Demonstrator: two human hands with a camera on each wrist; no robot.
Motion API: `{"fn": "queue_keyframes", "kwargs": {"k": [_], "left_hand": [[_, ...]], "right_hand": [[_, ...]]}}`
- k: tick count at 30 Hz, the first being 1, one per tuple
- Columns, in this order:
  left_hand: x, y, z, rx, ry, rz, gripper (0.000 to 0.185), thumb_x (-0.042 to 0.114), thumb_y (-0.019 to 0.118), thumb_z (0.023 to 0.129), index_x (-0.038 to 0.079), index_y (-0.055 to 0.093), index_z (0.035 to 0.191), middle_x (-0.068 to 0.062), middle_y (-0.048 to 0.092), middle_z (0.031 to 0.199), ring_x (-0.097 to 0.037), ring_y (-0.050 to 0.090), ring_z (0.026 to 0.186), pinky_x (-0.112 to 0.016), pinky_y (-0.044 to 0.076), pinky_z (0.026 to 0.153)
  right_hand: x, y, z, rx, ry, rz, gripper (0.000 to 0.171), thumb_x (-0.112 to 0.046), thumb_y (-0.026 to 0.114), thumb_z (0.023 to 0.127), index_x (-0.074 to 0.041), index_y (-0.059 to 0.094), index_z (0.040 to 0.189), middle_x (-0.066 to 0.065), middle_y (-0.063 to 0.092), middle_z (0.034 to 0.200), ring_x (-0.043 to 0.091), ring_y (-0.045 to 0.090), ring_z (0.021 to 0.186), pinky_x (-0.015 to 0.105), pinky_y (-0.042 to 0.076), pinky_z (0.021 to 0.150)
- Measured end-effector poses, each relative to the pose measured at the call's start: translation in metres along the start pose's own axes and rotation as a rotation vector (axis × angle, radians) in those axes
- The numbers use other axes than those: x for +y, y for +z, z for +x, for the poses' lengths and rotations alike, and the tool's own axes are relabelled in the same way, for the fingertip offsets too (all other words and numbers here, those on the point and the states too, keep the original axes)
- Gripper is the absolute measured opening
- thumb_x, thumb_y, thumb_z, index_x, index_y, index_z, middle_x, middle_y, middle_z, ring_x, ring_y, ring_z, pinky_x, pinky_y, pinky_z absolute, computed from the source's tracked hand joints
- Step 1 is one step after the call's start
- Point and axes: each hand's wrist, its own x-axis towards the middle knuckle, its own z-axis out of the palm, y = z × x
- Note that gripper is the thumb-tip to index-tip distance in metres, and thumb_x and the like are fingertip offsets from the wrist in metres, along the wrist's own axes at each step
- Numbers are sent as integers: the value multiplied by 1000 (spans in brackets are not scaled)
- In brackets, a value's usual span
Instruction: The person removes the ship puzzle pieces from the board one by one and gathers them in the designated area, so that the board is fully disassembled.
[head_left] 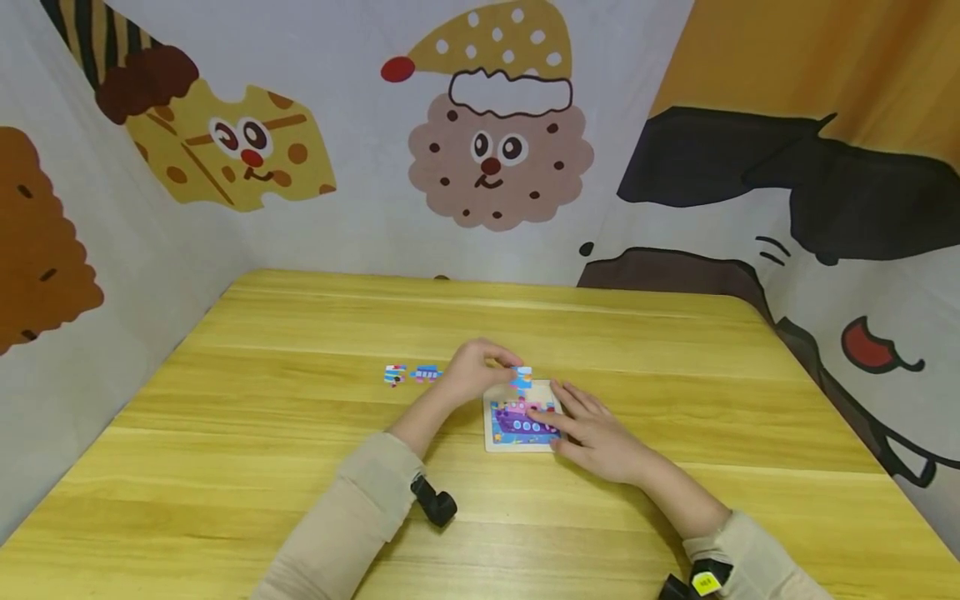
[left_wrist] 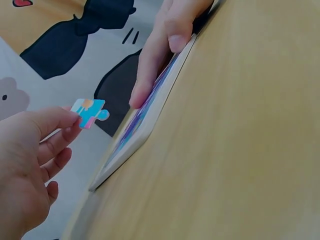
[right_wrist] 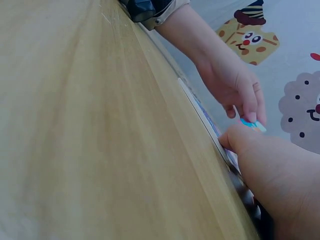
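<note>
My left hand (head_left: 477,372) pinches a blue jigsaw piece (left_wrist: 91,113) between thumb and fingertips, held over the far edge of a small puzzle board (head_left: 487,435). In the left wrist view the piece shows a round knob and is raised clear of the board. The board has a pale frame and a purple ship picture (head_left: 517,423) in its near part; bare pale backing shows at the far right. My right hand (head_left: 606,439) lies on the board's right side, fingers spread, index finger touching the picture. Its thumb is at the near right edge.
To the left of the board, two loose jigsaw pieces lie on the wooden table: a striped one (head_left: 394,375) and a blue and purple one (head_left: 426,373). A curtain (head_left: 337,242) with cartoon prints hangs behind the table.
</note>
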Motion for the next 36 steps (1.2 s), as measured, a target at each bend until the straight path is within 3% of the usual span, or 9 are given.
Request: {"fn": "queue_keyframes", "kwargs": {"k": [13, 20, 21, 24, 28, 36], "left_hand": [[-3, -32, -14, 29, 15, 41, 10, 16, 72, 87, 15, 75, 97, 3, 64, 95, -19, 55, 104, -44, 42, 94], [-12, -52, -20, 45, -12, 50, 8, 15, 71, 88, 15, 76, 94, 3, 66, 99, -19, 55, 106, -45, 41, 95], [-13, -54, -20, 46, -17, 53, 8, 15, 71, 88, 15, 76, 94, 3, 66, 99, -17, 56, 104, -43, 43, 93], [-16, -59, -21, 42, -36, 33, 8, 14, 70, 89, 14, 76, 94, 0, 67, 101, -13, 57, 75, -34, 48, 69], [-19, -62, -22, 28, -79, -15, 8, 13, 69, 90, 12, 75, 95, -5, 66, 103, -12, 40, 45, -25, 36, 43], [-30, -66, -20, 26, -97, -20, 9, 11, 70, 88, 9, 74, 96, -3, 68, 93, -18, 52, 54, -25, 44, 48]], "right_hand": [[0, 1, 0, -16, 33, 4, 44, -41, 44, 101, -35, 42, 144, 13, 9, 158, 35, 7, 143, 61, 9, 108], [-1, 0, 1, -14, 31, -2, 44, -39, 45, 101, -34, 42, 144, 13, 10, 158, 35, 7, 143, 60, 9, 108], [-1, 0, 1, -14, 28, -2, 44, -39, 45, 101, -34, 42, 144, 13, 10, 158, 35, 8, 143, 60, 9, 108], [-1, 1, 1, -16, 22, -3, 44, -39, 44, 101, -34, 42, 144, 13, 10, 158, 35, 7, 143, 60, 8, 108], [0, 2, 1, -13, 15, -7, 44, -40, 44, 101, -34, 42, 144, 14, 10, 158, 34, 8, 143, 60, 8, 108], [0, 2, 1, 9, -6, 2, 44, -37, 47, 100, -31, 45, 144, 17, 12, 157, 38, 10, 142, 63, 9, 107]]}}
